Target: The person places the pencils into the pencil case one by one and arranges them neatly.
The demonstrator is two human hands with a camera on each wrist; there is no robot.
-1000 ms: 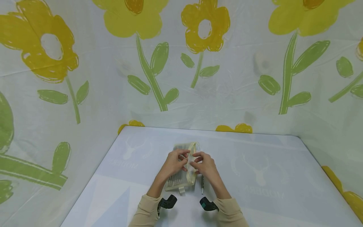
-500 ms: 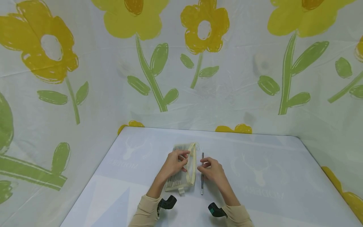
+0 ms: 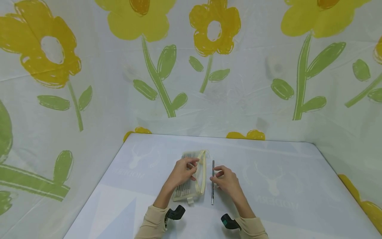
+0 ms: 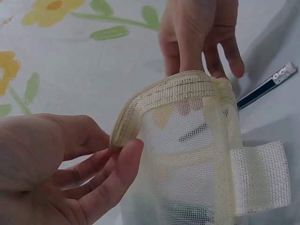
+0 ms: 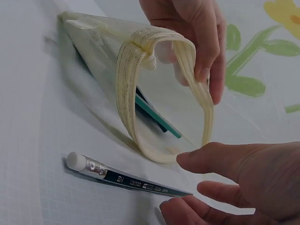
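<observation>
A cream mesh pencil case (image 3: 184, 190) lies on the table, its zipped mouth held apart toward the right. My left hand (image 3: 181, 172) pinches one zipper edge (image 4: 129, 117) between thumb and fingers. Through the mouth, in the right wrist view, a green pencil (image 5: 154, 116) and a dark one beside it show inside. A dark pencil (image 5: 136, 183) with a white eraser lies on the table right of the case. Around its far part my right hand (image 3: 227, 180) is spread, thumb on one side and fingers on the other, with no grip visible.
A pale fabric tab (image 4: 261, 180) sticks out from the case's near end. The white table (image 3: 277, 199) stretches to both sides. Behind it hangs a flower-printed curtain (image 3: 250, 99). Each wrist wears a black camera mount (image 3: 230, 221).
My right hand has left the case's mouth and moved right to the loose pencil, uncovering its length. My left hand stays at the zipper edge.
</observation>
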